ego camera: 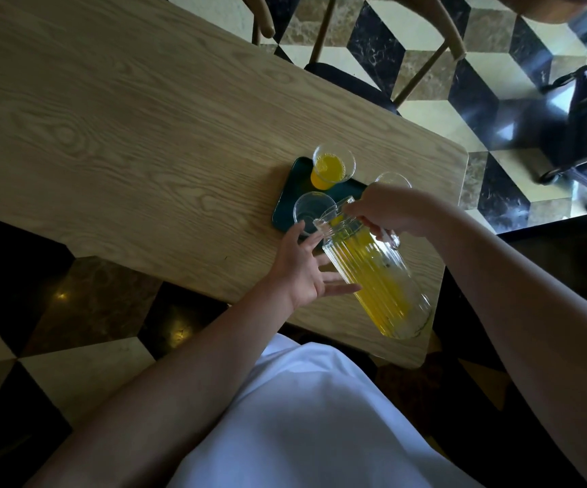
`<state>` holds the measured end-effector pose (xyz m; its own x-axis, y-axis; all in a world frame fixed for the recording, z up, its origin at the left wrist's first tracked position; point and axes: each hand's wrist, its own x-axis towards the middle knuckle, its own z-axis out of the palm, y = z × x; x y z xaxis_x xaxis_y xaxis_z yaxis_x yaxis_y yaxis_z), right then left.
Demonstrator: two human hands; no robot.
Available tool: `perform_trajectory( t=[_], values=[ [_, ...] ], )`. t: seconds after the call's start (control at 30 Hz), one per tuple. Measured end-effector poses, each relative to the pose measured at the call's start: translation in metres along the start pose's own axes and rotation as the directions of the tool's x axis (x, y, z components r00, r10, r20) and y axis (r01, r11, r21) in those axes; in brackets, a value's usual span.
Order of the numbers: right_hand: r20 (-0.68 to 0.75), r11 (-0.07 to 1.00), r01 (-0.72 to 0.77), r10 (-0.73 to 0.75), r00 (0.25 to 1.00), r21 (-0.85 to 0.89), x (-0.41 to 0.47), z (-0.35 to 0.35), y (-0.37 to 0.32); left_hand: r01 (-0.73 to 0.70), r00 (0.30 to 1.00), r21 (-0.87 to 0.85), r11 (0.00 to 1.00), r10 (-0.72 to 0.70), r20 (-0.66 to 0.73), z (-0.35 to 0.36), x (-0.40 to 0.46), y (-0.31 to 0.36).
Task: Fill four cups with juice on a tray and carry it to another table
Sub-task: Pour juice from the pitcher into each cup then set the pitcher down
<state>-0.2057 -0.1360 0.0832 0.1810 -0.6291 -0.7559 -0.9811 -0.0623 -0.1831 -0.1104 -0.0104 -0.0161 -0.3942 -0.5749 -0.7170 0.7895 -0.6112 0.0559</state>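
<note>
Tray [286, 191] near table [108, 118] corner, right hand [387, 209] gripping tilted pitcher [376, 276], left hand [302, 265] splayed.

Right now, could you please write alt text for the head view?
A right hand tilts a ribbed juice pitcher toward an empty cup on a dark tray; the open left hand steadies it beside one filled cup.

Dining room: wooden table [115, 110], chairs [351, 79], patterned marble floor [436, 26]
</note>
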Motion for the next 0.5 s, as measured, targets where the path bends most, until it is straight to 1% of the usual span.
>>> perform_trajectory(
  t=[0.13,0.23,0.37,0.5],
  values=[
    [0.023,1.0,-0.012,0.012,1.0,0.008,0.0,-0.001,-0.006,0.01,1.0,-0.039,0.999,-0.01,0.015,-0.003,-0.002,-0.001],
    [0.028,0.999,-0.022,0.022,0.999,-0.024,0.002,0.0,-0.008,0.01,1.0,-0.062,0.998,-0.009,0.017,-0.003,-0.002,-0.001],
    [0.072,0.998,-0.048,0.052,0.996,-0.048,0.006,-0.003,-0.013,0.015,1.0,-0.111,0.994,-0.015,-0.001,0.001,-0.005,-0.002],
    [0.081,0.998,-0.038,0.042,0.996,-0.053,0.007,-0.007,-0.017,0.002,1.0,-0.131,0.991,0.002,0.026,-0.001,-0.003,-0.002]
  ],
)
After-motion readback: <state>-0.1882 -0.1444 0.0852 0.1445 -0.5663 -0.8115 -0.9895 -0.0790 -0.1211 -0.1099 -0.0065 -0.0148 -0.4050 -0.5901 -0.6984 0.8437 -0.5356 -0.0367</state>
